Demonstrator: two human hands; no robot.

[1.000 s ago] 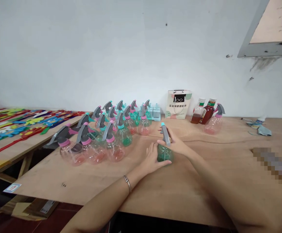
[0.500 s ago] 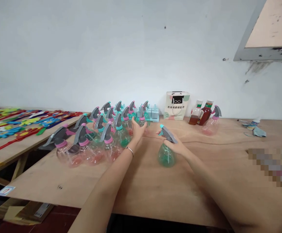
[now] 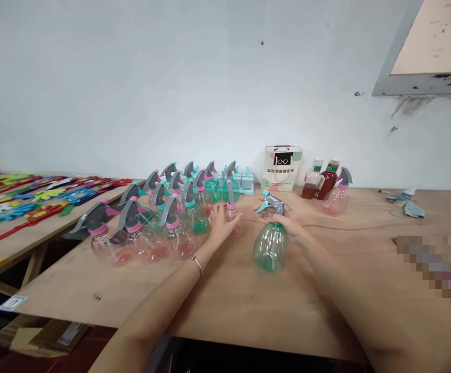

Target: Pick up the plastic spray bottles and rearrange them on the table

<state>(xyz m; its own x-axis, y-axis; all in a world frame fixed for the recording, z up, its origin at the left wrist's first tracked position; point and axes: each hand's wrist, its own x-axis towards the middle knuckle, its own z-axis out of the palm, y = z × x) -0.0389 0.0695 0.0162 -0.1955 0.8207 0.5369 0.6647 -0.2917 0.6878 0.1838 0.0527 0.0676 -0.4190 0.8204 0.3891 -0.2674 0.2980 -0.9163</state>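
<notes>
My left hand (image 3: pixel 220 226) is around a pink spray bottle (image 3: pixel 236 225) with a grey head, its thumb on the near side and its fingers to the left. My right hand (image 3: pixel 287 221) grips a clear green spray bottle (image 3: pixel 268 251) near its neck. The grey head of this bottle, with a turquoise trigger, points left, and its round body leans toward me. Left of my left hand stand several pink and green spray bottles in a cluster, among them a green one (image 3: pixel 199 220) and a pink one (image 3: pixel 180 242).
Along the wall stand a paper bag (image 3: pixel 280 178), two dark-liquid bottles (image 3: pixel 326 181) and another pink spray bottle (image 3: pixel 336 201). A small white bottle and cloth (image 3: pixel 413 210) lie farther right. Colourful flower-shaped pieces (image 3: pixel 46 194) cover the table at left. The wooden table's front edge (image 3: pixel 248 347) is near me.
The pink spray bottle in my left hand has come nearer to me and slightly right. My right hand has tipped the green bottle, so its head now lies back and turned more sideways.
</notes>
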